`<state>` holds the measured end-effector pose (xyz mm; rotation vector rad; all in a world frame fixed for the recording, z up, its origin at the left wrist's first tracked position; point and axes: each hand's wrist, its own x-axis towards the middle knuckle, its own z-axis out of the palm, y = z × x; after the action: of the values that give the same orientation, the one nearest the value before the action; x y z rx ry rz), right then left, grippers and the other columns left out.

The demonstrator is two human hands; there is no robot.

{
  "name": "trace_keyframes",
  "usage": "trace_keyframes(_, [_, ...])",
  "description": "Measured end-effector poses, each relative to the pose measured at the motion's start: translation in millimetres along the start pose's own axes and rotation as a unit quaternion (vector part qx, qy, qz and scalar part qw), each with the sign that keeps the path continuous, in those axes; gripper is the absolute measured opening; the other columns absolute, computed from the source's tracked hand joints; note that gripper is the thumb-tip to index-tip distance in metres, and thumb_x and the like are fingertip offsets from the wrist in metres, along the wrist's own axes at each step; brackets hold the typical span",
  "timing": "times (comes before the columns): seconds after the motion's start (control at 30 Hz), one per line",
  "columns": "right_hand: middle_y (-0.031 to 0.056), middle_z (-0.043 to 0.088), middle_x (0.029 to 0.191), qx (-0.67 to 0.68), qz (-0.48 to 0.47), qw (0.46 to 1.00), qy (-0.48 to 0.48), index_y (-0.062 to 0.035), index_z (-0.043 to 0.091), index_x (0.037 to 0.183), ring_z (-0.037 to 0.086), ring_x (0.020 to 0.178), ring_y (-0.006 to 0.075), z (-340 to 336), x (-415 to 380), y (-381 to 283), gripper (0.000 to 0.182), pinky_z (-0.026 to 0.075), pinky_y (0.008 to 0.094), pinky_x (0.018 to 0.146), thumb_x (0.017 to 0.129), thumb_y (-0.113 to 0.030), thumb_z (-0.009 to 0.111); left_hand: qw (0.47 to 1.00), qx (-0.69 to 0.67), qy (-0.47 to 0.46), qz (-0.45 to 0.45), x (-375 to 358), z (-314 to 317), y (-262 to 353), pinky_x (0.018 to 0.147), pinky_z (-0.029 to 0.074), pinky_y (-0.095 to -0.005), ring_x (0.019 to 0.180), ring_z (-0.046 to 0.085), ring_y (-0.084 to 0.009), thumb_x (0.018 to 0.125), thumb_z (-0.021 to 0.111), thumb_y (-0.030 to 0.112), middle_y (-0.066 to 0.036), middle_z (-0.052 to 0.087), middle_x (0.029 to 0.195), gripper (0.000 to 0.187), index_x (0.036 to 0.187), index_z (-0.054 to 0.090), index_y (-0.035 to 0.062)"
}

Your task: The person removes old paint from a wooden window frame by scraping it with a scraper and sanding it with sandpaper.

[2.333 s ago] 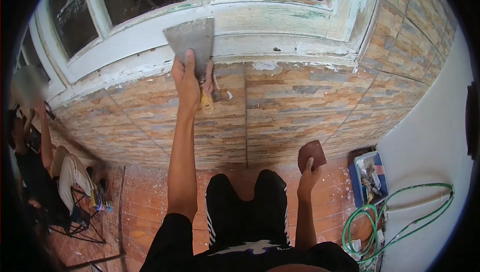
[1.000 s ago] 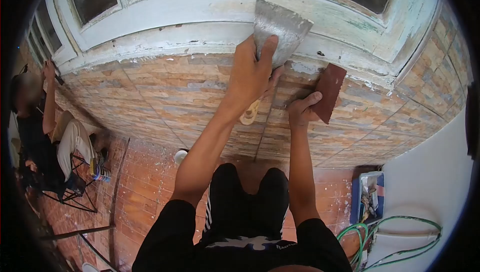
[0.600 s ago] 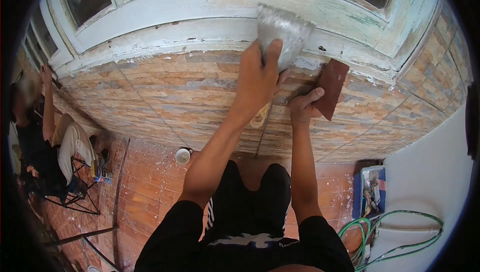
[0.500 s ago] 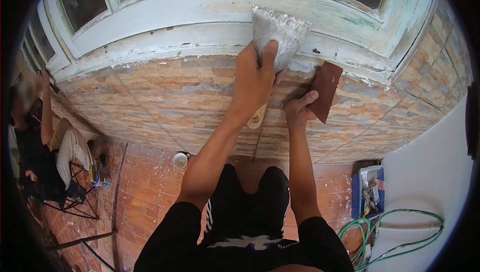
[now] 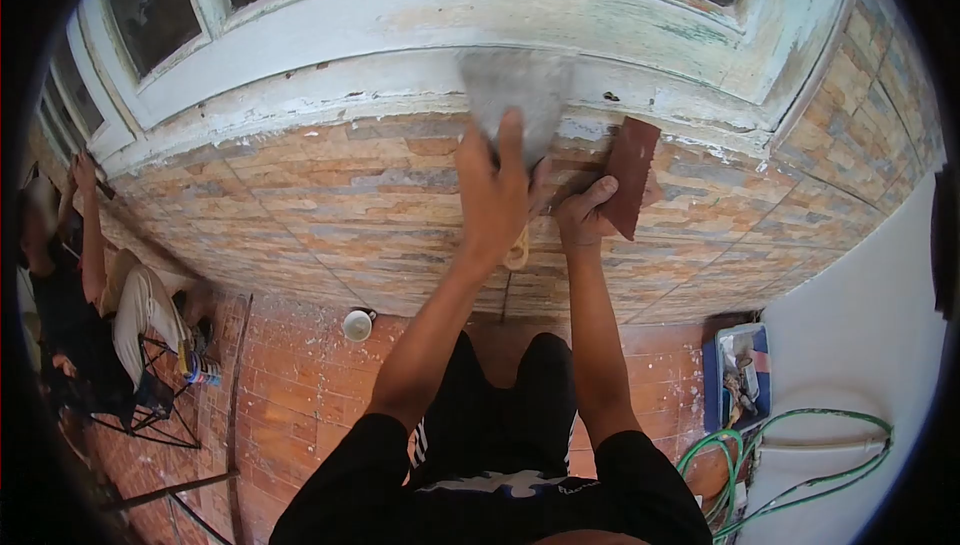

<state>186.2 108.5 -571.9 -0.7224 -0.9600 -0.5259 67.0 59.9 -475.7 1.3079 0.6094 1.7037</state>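
Our left hand is gripping a scraper, pressing its blurred blade against the sill. Our right hand is pinching sandpaper against the tiled wall, just beside the scraper. A cup is sitting on the floor below.

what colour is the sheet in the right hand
Reddish brown sheet, pinched in the right hand; head view.

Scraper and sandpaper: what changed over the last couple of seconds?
The left hand slid the scraper rightward along the sill, then slightly back left; its blade is blurred now. The right hand raised the sandpaper from thigh level to the wall under the sill. Both grips are unchanged.
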Motion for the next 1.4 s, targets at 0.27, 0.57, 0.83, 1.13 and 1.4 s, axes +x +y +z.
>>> trace_keyframes(0.27, [0.0122,0.035,0.109,-0.025,-0.043,0.999,-0.005,0.0107,0.055,0.114,0.043,0.104,0.0297,-2,6,-6,0.042,0.04,0.0417,0.088,0.105,-0.028,0.041,0.998,0.041,0.042,0.025,12,-11,23,0.039,0.04,-0.0207,0.046,0.052,-0.0069,0.102,0.055,0.025,-0.004,0.057,0.062,0.029,0.096,0.054,-0.0028])
trace_keyframes(0.57, [0.0118,0.035,0.109,-0.01,-0.02,1.0,0.011,0.0107,0.053,0.113,0.043,0.103,0.0273,1,0,0,0.042,0.039,0.0409,0.089,0.105,-0.029,0.042,0.991,0.089,0.065,0.076,23,-16,23,0.033,0.037,-0.02,0.047,0.057,-0.0087,0.101,0.058,0.026,-0.004,0.057,0.066,0.029,0.095,0.052,-0.0019])
trace_keyframes(0.83, [0.0123,0.035,0.11,-0.033,-0.013,0.999,-0.001,0.0104,0.05,0.115,0.043,0.103,0.0269,0,1,-5,0.044,0.038,0.0384,0.089,0.105,-0.031,0.042,0.993,0.114,0.025,0.032,25,-29,41,0.038,0.041,-0.0186,0.053,0.058,-0.0085,0.101,0.058,0.028,-0.004,0.057,0.07,0.032,0.1,0.052,-0.0033])
trace_keyframes(1.13, [0.0136,0.035,0.113,-0.036,-0.016,0.999,0.005,0.0102,0.051,0.119,0.043,0.106,0.0268,-1,2,-5,0.045,0.04,0.0398,0.089,0.104,-0.032,0.042,0.993,0.078,0.073,0.049,29,-36,38,0.037,0.04,-0.0196,0.048,0.053,-0.0064,0.101,0.059,0.03,-0.003,0.056,0.069,0.034,0.099,0.052,-0.0032])
trace_keyframes(1.4, [0.0137,0.035,0.112,-0.002,0.012,1.0,0.012,0.012,0.044,0.12,0.044,0.105,0.0263,2,-6,4,0.049,0.039,0.0373,0.089,0.104,-0.035,0.043,0.989,0.113,0.069,0.066,33,-39,34,0.045,0.045,-0.0227,0.053,0.054,-0.0085,0.102,0.057,0.026,-0.006,0.059,0.07,0.033,0.098,0.056,-0.0069])
